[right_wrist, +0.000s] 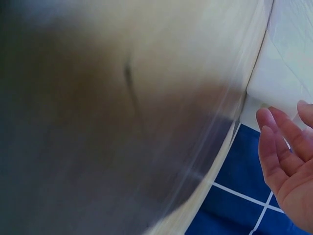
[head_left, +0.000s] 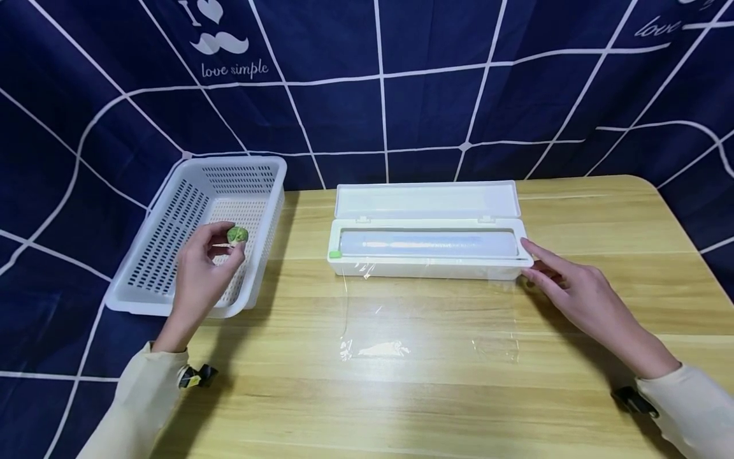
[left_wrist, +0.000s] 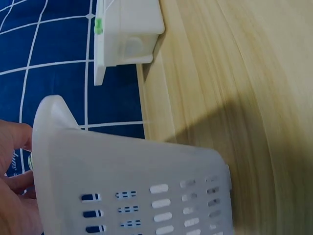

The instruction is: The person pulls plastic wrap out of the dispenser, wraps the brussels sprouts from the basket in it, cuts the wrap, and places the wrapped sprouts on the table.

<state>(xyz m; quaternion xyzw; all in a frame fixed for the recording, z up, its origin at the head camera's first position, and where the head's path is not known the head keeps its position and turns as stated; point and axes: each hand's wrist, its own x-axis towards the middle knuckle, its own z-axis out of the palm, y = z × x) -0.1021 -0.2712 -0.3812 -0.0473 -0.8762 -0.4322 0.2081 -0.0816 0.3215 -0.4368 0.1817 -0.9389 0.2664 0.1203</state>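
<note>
One vegetable (head_left: 237, 235) pinched in my left hand (head_left: 201, 264); rightward, relaxed right hand (head_left: 585, 293) touches long box (head_left: 427, 224) paralleling bench's back edge (head_left: 579, 182).

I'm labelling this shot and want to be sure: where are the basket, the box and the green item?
Basket (head_left: 172, 233): head view, slotted side wall.
Box (head_left: 427, 201): head view, middle of its open lid.
Green item (head_left: 237, 234): head view, middle of its visible surface.
</note>
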